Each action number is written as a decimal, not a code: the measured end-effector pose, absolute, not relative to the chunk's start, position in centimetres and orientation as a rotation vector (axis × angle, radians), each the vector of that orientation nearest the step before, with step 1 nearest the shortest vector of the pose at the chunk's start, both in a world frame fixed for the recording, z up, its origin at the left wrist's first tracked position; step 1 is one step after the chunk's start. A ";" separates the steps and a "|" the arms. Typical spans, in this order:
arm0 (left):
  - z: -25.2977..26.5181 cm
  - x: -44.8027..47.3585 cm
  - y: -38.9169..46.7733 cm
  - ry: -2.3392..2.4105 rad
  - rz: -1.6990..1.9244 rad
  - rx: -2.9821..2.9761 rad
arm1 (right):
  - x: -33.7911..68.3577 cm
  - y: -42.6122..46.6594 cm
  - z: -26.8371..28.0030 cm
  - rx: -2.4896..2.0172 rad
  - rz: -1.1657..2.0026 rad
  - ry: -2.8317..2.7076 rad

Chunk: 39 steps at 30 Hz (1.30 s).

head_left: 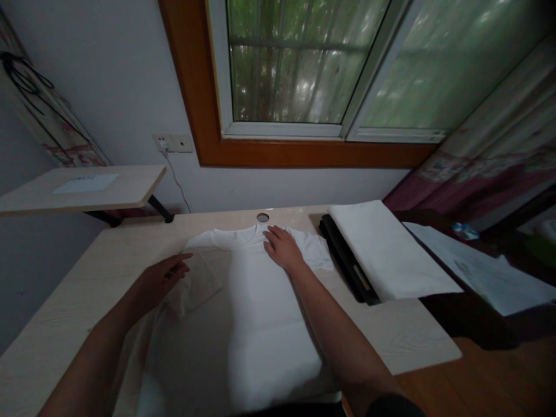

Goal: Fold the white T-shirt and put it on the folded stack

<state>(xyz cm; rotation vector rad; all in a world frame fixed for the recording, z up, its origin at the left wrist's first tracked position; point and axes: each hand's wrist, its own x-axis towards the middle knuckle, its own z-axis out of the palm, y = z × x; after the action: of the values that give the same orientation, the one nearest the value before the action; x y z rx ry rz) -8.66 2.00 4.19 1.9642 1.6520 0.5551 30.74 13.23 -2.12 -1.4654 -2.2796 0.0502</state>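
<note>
A white short-sleeved T-shirt (264, 313) lies spread on the pale wooden desk (403, 336), its neckline toward the wall. My right hand (282, 246) rests flat on the shirt beside the collar, near the right shoulder, with fingers stretched out. Over the left sleeve area hovers my left hand (167, 278), its index finger extended and the others loosely bent. No cloth shows clearly between those fingers; whether they touch the sleeve is hard to tell. The left sleeve looks faint and blurred. My body hides the shirt's lower edge.
A large white sheet (391, 252) lies over a black object (350, 260) to the right. Farther right is another pale sheet (482, 260). A raised shelf (130, 188) with a paper stands at left. A cable hole (263, 218) sits near the wall, below the window.
</note>
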 end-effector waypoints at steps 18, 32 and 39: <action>-2.7 -14.2 -3.3 1.590 0.313 2.579 | 30.7 13.2 -2.2 -1.468 0.075 -2.285; -3.1 -14.4 -3.9 1.666 0.589 2.543 | 27.1 10.2 0.8 -1.346 0.057 -2.365; -4.0 -15.1 -3.7 1.757 0.648 2.488 | 19.4 5.2 1.7 -1.293 0.469 -2.487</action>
<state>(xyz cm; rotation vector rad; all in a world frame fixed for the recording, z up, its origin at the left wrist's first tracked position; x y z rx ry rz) -15.07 -3.74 -3.98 2.4878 1.7567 0.6484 19.43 5.16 1.67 -1.2927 -2.4873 0.4692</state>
